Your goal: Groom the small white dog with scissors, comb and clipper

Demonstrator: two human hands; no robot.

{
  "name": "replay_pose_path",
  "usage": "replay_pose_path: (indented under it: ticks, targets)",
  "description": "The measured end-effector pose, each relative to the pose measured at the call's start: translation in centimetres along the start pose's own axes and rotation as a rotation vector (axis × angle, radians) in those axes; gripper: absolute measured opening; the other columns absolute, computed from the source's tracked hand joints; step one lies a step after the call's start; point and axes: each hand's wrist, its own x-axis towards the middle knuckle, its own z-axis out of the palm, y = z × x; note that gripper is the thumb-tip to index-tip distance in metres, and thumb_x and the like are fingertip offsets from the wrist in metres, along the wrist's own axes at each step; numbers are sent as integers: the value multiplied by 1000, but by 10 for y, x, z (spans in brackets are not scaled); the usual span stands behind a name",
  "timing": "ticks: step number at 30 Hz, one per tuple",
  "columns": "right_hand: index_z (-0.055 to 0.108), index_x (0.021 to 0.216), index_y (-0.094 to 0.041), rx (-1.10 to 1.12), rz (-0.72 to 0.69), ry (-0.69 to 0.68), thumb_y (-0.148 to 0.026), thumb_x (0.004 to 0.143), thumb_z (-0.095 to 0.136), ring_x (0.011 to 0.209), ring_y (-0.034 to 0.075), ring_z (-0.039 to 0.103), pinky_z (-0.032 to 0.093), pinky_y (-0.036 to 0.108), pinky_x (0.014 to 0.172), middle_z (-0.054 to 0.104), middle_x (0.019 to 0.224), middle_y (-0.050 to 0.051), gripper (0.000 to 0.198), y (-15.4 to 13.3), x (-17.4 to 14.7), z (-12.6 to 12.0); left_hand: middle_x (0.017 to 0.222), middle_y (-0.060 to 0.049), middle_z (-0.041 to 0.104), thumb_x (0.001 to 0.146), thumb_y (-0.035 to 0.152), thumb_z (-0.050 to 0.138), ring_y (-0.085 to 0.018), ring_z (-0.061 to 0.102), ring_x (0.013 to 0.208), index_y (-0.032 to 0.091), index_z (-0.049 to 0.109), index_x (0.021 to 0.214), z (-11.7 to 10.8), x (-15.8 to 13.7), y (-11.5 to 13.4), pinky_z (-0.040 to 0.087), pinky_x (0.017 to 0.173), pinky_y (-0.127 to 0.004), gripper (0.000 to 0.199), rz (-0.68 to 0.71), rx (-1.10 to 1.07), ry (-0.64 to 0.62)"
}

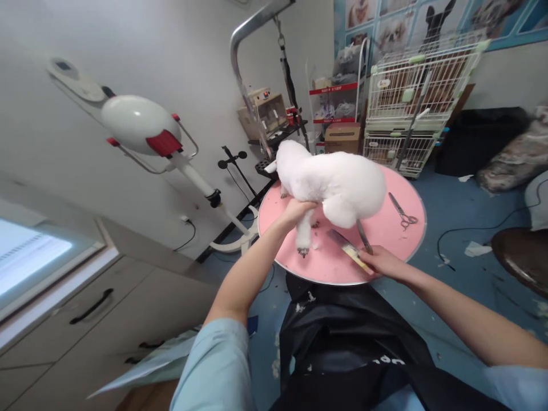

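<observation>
A fluffy white dog [342,180] stands on a round pink grooming table [394,245], its head towards the far left. My left hand [299,211] is closed about the top of the dog's near foreleg, against the belly; the fingertips are partly hidden in fur. Between the fingers of my right hand [379,261], near the table's front edge, are a comb [353,251] with a yellowish handle and what looks like a pair of scissors [365,237]. The comb's toothed end points at the dog's legs, apart from them. Another pair of scissors [402,212] lies at the table's right.
A grooming arm [244,74] with a hanging strap rises behind the table. On the left stands a white dryer [141,123] on a stand. Stacked wire cages [419,97] and a shelf cart [336,88] are at the back. A cable [475,228] lies on the floor.
</observation>
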Motion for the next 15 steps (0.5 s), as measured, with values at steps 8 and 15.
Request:
replay_pose_path:
  ticks: [8, 15]
  targets:
    - [60, 66, -16, 447, 182, -411, -46, 63, 75, 38, 5, 30, 36, 23, 48, 34, 38, -11, 35, 27, -6, 50, 105, -12, 71, 67, 17, 70, -28, 64, 95, 12, 66, 101, 4, -1, 1, 52, 80, -35, 34, -60, 88, 7]
    - [64, 80, -18, 561, 225, -131, -55, 72, 67, 39, 5, 27, 43, 25, 56, 32, 45, -12, 38, 84, -85, 22, 103, -11, 73, 61, 31, 74, -33, 65, 102, 13, 70, 101, -57, 4, -6, 54, 87, -40, 44, 49, 315, 47]
